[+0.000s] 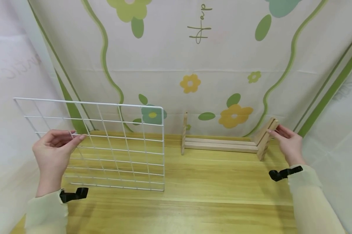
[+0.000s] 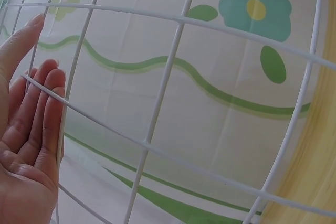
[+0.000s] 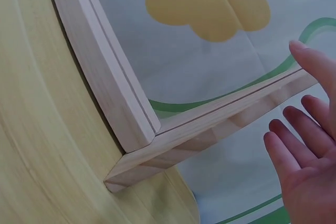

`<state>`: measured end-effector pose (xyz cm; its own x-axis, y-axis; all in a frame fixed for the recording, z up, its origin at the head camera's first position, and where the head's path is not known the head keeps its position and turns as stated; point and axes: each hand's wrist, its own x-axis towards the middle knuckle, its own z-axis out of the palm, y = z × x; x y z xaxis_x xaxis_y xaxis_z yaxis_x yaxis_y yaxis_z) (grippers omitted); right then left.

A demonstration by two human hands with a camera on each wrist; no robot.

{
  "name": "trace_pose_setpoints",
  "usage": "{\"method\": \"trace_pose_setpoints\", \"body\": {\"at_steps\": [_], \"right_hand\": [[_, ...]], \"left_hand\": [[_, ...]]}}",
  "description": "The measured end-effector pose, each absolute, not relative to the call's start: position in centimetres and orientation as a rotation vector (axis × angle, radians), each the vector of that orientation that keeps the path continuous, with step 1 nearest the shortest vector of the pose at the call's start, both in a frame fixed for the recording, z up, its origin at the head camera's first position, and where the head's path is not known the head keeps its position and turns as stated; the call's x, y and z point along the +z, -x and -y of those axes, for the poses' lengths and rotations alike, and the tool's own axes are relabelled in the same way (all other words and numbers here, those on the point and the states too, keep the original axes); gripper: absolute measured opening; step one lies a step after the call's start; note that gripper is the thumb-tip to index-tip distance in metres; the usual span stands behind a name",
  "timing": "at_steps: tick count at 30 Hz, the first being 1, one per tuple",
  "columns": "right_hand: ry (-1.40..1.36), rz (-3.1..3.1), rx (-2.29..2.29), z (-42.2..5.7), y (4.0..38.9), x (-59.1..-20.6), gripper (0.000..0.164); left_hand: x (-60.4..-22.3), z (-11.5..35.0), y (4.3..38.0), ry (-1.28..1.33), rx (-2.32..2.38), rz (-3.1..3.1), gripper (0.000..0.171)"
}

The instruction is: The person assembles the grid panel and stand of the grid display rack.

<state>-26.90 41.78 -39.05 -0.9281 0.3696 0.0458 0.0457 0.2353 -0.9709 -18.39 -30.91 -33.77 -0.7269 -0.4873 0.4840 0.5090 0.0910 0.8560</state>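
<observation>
Left hand (image 1: 53, 149) pinches the wire grid (image 1: 107, 136) off-centre, so it may tip; right hand (image 1: 290, 145) pinches the wooden stand (image 1: 221, 147).

The person wears long, pale cream sleeves, the left sleeve (image 1: 47, 213) and the right sleeve (image 1: 310, 201) each ending at the wrist, the left one with a slightly uneven edge. A small black fitting (image 1: 72, 196) juts from the left cuff; a matching black piece (image 1: 277, 175) sits at the right. The left grip (image 1: 53, 149) and right grip (image 1: 291, 144) are bare, slim-fingered hands.
</observation>
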Motion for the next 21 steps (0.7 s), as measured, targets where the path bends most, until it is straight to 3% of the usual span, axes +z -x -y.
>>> {"method": "trace_pose_setpoints", "body": {"at_steps": [21], "right_hand": [[0.397, 2.312, 1.739, -41.3, 28.4, -38.5, 0.091]], "left_hand": [[-33.7, 30.9, 18.9, 0.029, -1.614, 1.742, 0.029]]}}
